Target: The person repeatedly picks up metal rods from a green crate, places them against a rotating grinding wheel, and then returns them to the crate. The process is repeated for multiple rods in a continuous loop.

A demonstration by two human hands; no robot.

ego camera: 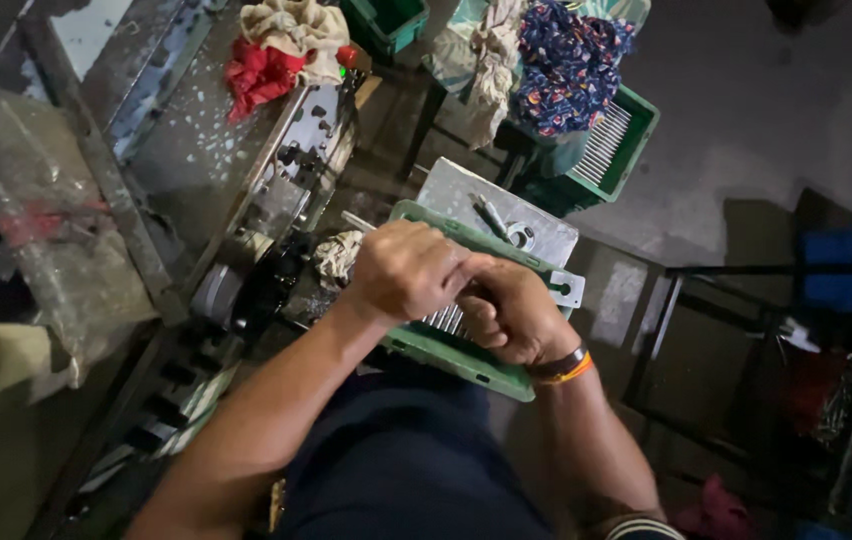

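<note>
Green plastic forms the shallow crate [446, 352] that sits across the person's lap, with a row of thin metal rods [443, 320] lying side by side in it. Both hands meet over the crate's middle. The left hand [404, 270] is curled into a loose fist on top, knuckles up; the right hand [508, 312], with a dark and orange band at the wrist, is curled just under and beside it, touching it. Their fingers are closed around something small, but what they grip is hidden between the hands. The step in hand looks like working one piece taken from the crate. A grey metal plate [506, 212] rests at the crate's far edge, and a second green crate [614, 150] with similar rods stands beyond, under patterned cloth [571, 65].
</note>
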